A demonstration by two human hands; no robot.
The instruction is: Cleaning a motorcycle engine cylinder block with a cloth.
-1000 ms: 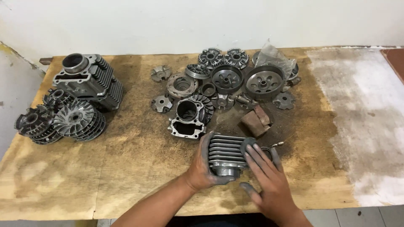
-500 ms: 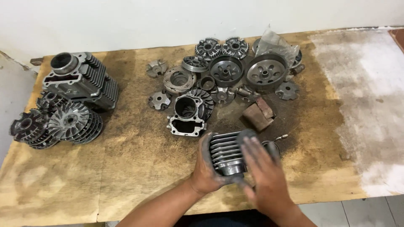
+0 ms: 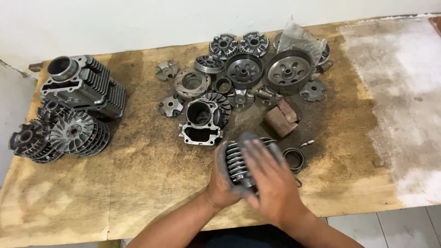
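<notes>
Gripping a finned metal cylinder (image 3: 239, 163) between both palms, the person holds it at the near edge of the worktop (image 3: 138, 183), a stained sheet of plywood, dark and oily in the middle and pale and chalky on its far right. The cylinder is dull grey cast metal with a stack of thin parallel cooling fins and a rounded body. The left hand (image 3: 221, 181) cups its left side, thumb along the fins and fingers curled underneath, closed on the part. The right hand (image 3: 271, 177) lies flat over the top and right side, fingers (image 3: 259, 154) spread and slightly blurred, pressing on the part rather than curling round it. Both forearms rise from the bottom edge and angle inward.

Just right of the cylinder lies a coiled wire spring (image 3: 295, 158); beyond it sits a rusty brown block (image 3: 281, 119). Directly behind the hands stands an open-bored cylinder block (image 3: 200, 121) with a square flange. Farther back cluster round bell-shaped drums (image 3: 288, 70), toothed ramp plates (image 3: 223, 46) and small star-shaped pieces (image 3: 171, 105), with a crumpled clear plastic bag (image 3: 298, 36) among them. At the left edge stand a large finned cylinder (image 3: 85, 87) and a pile of finned fan discs (image 3: 69, 135). Bare worktop lies between the left pile and the hands, and across the whole right side.
</notes>
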